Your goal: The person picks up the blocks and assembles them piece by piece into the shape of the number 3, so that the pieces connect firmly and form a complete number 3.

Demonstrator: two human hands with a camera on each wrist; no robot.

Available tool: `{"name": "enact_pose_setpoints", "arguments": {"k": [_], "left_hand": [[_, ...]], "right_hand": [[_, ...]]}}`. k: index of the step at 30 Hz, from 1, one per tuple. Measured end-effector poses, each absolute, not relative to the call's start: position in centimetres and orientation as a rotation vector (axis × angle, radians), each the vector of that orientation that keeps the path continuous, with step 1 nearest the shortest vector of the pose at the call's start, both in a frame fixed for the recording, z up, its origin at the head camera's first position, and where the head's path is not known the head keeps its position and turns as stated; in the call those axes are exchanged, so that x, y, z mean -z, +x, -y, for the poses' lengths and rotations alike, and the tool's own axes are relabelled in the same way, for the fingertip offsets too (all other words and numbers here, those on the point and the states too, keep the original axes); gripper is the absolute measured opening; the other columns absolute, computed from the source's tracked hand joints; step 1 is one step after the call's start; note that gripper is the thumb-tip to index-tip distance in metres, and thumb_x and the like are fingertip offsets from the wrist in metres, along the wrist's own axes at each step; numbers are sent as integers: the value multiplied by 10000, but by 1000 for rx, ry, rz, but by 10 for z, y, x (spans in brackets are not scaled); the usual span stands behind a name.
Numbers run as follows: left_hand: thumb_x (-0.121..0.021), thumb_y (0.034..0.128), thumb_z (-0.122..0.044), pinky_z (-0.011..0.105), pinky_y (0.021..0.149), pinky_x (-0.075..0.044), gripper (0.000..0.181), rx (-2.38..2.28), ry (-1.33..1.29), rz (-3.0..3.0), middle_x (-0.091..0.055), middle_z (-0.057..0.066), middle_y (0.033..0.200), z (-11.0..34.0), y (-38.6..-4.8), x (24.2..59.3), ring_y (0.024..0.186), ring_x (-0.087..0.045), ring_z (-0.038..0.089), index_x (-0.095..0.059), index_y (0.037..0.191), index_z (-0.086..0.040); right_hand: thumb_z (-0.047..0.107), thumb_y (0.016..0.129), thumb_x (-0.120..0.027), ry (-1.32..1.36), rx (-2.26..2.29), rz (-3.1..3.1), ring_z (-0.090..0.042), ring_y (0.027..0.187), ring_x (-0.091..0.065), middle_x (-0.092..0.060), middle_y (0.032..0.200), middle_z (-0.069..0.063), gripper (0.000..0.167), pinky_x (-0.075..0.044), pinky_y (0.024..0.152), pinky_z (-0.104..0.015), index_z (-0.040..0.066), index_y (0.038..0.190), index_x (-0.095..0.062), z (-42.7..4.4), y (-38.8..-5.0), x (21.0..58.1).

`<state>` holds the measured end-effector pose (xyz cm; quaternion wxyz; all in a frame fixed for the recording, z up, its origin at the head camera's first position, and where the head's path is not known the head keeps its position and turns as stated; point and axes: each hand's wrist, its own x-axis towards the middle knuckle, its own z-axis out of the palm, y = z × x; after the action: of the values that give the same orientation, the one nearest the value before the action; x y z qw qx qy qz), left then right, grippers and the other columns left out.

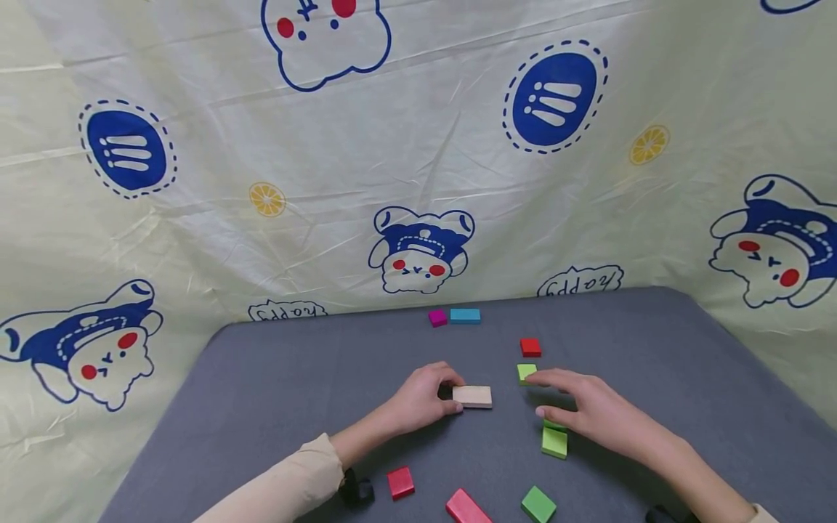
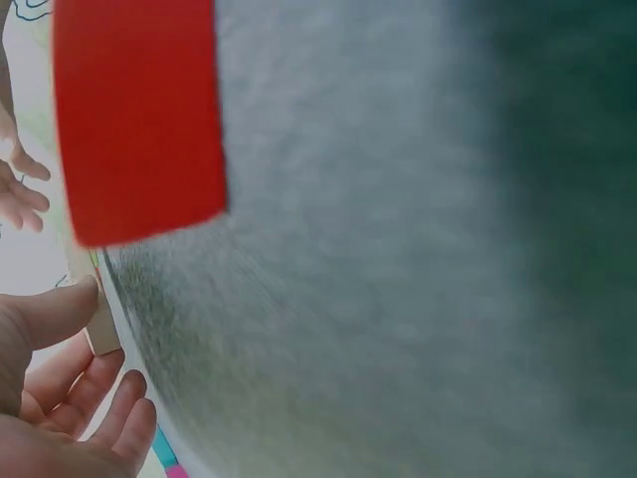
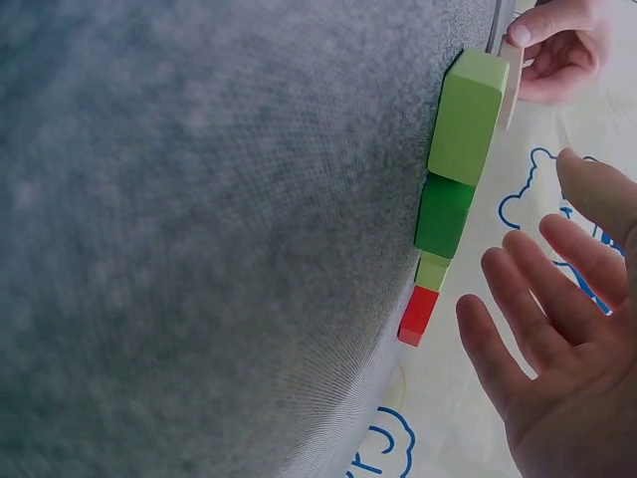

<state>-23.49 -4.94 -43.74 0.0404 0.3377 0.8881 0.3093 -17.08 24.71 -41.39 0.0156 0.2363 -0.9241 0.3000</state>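
The left hand (image 1: 428,396) pinches the wood block (image 1: 474,396) near the middle of the grey table (image 1: 275,407); the right hand (image 1: 598,410) hovers, fingers spread and holding nothing, partly hiding a green block (image 1: 554,424). A printed sheet (image 1: 418,160) hangs past the far edge; the frame cuts a pink block (image 1: 467,507).

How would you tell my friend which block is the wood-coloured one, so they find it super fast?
On the big dark grey table, look near the middle for the person's left hand. The wooden block is the flat one it pinches by one end. It alone looks like bare wood, unlike the bright blue block and purple block farther back.
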Motion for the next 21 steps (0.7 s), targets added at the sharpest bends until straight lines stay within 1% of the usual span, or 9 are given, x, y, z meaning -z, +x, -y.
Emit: {"name": "enact_pose_setpoints", "arguments": {"k": [5,8,12,21], "left_hand": [[-760,864,-150,285,882,-459,248,-989,969,-2722,-603,-80,1019,63,-231,435,957,-562,108,-709,1106,-125],[-757,868,-149,307,897,-460,252,-1025,942,-2726,-606,-77,1041,69,-229,434,977,-562,117,-704,1114,-125],[-753,874,-149,327,905,-464,255,-1055,920,-2738,-608,-72,1059,77,-227,433,990,-559,115,-701,1123,-125],[-753,874,-141,371,916,-462,249,-1080,853,-2752,-609,-65,1049,98,-224,435,989,-563,131,-704,1118,-130]], "right_hand": [[281,891,-740,743,-936,2869,-263,1182,-579,-613,1283,27,460,-471,934,-486,162,1315,-611,-247,-171,414],[262,887,-744,729,-955,2896,-281,1182,-575,-611,1287,5,462,-471,930,-501,157,1316,-610,-247,-172,413],[278,887,-741,712,-982,2926,-295,1178,-572,-608,1293,-22,467,-472,924,-514,157,1318,-608,-247,-172,412],[307,896,-731,751,-938,2873,-254,1157,-590,-618,1271,30,443,-483,920,-467,166,1301,-623,-252,-170,415]]}}
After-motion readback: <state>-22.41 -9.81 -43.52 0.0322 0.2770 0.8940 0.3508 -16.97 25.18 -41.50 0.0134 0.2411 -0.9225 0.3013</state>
